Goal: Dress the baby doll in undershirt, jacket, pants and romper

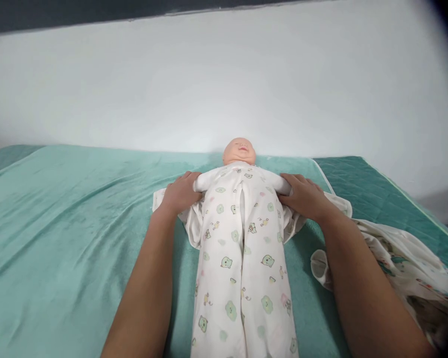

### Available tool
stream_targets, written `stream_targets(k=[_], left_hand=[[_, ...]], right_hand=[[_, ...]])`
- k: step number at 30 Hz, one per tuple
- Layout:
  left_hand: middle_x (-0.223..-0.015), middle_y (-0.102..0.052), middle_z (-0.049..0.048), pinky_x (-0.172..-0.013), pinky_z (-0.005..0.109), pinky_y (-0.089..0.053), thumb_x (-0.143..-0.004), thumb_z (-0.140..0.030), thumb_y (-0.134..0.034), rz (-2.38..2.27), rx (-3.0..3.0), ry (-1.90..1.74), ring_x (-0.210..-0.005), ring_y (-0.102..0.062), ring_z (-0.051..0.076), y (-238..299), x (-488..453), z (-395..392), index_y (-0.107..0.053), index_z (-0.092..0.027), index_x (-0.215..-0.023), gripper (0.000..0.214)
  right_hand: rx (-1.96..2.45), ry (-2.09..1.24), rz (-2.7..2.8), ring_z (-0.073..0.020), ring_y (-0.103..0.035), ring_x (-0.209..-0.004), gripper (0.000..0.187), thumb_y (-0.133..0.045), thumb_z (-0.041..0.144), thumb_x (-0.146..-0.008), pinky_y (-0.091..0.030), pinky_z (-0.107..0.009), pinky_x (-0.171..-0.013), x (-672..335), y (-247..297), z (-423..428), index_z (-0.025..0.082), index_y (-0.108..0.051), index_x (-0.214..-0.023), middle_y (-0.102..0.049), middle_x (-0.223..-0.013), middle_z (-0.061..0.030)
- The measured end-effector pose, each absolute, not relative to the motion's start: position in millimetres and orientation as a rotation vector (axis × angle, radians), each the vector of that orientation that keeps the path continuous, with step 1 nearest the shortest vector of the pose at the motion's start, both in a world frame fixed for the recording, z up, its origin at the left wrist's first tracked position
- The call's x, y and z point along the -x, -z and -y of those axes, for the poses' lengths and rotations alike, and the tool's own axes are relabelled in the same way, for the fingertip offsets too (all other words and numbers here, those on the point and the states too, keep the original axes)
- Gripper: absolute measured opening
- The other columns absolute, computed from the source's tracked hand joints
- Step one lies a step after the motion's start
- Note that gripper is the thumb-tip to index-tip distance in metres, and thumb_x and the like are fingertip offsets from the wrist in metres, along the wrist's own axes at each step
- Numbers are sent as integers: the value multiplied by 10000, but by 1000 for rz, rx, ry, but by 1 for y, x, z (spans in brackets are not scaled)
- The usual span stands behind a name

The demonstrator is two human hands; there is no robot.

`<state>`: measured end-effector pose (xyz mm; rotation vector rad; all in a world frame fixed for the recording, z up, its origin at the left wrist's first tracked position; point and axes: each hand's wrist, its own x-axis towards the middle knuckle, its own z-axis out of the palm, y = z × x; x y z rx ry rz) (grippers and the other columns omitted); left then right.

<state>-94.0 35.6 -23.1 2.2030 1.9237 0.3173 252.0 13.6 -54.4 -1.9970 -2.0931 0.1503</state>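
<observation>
A baby doll [239,151] lies on its back, head toward the wall. It is dressed in a white romper [242,233] printed with green and pink cartoon animals, and the romper's leg part runs toward me past the lower edge of the view. My left hand [182,193] is closed around the doll's arm on the left side, over white cloth. On the other side my right hand [303,195] grips the doll's other clothed arm, thumb toward the body. Loose printed cloth bunches below both hands. The doll's hands are hidden.
A light green sheet [78,223] with creases covers the bed. Darker green quilted bedding [381,199] shows at the right. A crumpled white printed garment [406,258] lies beside my right forearm. Behind the bed stands a white wall [194,79].
</observation>
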Motion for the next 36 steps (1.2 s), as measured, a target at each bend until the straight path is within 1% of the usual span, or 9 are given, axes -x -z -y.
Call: stream_targets(k=[3,5,10,14,17,21,25,31,36], left_hand=[[-1483,-522,41,-1082,458,-403,-761,-272,-557,-1854,-2143,-404,-1353,-482,311,20,96,-29,-450,-316,-1445,694],[-1516,-497,26,-1128,439,-379,-775,-261,-540,-1826,-2058,-564,-1378,-467,286,20,96,-22,-447,-282,-1456,687],[-1341,-644,12,-1083,381,-441,-819,-233,-489,-1947,-1873,-1004,-1255,-573,234,33,93,-6,-612,-244,-1256,454],[-1252,-685,24,-1023,408,-465,-881,-268,-451,-2093,-1901,-1017,-1177,-610,257,42,92,-6,-636,-259,-1198,368],[-1246,-690,26,-980,411,-472,-915,-304,-433,-2143,-1920,-941,-1159,-618,270,43,94,-10,-628,-283,-1195,342],[-1220,-702,34,-938,422,-472,-936,-331,-412,-2165,-1935,-882,-1131,-630,286,43,97,-13,-623,-293,-1182,327],[-1240,-690,26,-929,417,-469,-938,-299,-402,-2191,-1960,-850,-1129,-626,279,44,98,-13,-619,-311,-1194,336],[-1303,-656,26,-939,383,-479,-942,-244,-368,-2183,-1954,-947,-1173,-609,252,44,102,-5,-589,-301,-1293,419],[-1272,-664,25,-836,366,-507,-945,-237,-350,-2172,-1912,-986,-1115,-629,253,41,105,2,-645,-313,-1245,428]], right_hand=[[1892,-30,2096,-412,-336,-1430,681,-540,383,-857,-234,-694,-1132,-243,40,-1,234,-359,-1497,-415,-1548,-125],[1711,9,2137,-365,-298,-1461,626,-511,289,-881,-259,-629,-1160,-228,21,11,233,-371,-1488,-388,-1565,-112],[1293,-99,2284,-259,-446,-1349,441,-422,223,-945,-418,-408,-1078,-157,-28,22,220,-472,-1384,-516,-1443,-91],[1251,-102,2699,-297,-563,-1141,305,-469,255,-938,-453,-433,-953,-83,-40,-8,154,-596,-1196,-620,-1229,-144],[1354,-38,2875,-315,-570,-1118,276,-477,218,-920,-458,-427,-890,-43,-35,-33,146,-614,-1149,-612,-1200,-167],[1426,-94,2981,-288,-628,-1038,249,-533,218,-892,-472,-361,-784,-21,-26,-53,172,-645,-1110,-634,-1210,-158],[1408,-126,3022,-266,-676,-907,193,-586,234,-866,-463,-334,-696,-21,-24,-59,177,-680,-1024,-702,-1083,-133],[1293,-29,3023,-262,-664,-947,279,-560,317,-923,-425,-318,-694,-40,-36,-56,246,-643,-1180,-696,-1096,-103],[1301,129,2983,-260,-639,-925,258,-482,322,-966,-379,-316,-656,-64,-48,-52,265,-659,-1147,-659,-1090,-102]])
